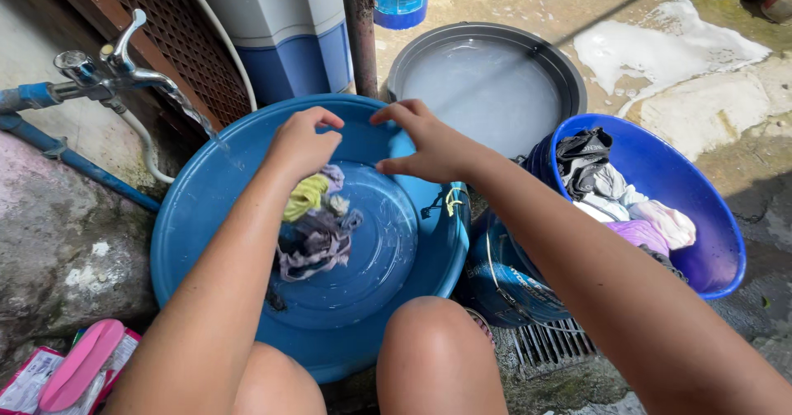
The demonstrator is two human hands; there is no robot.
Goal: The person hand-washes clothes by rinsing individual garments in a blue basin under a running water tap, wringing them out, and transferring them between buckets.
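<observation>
A wide light-blue basin [198, 209] with shallow water sits in front of my knees. My left hand [304, 141] is closed on a wet bundle of cloth [316, 225], yellow, grey and purple, which hangs down into the basin. Just to its right, my right hand [422, 143] hovers over the basin with fingers curled and apart, holding nothing that I can see. A metal tap [124, 64] at the upper left runs a thin stream of water into the basin.
A grey tub [569, 73] of soapy water stands behind. A dark-blue basin [709, 233] with several wet clothes is at the right, above a floor drain grate [553, 345]. Foam [660, 48] lies on the concrete. A pink slipper [78, 365] lies bottom left.
</observation>
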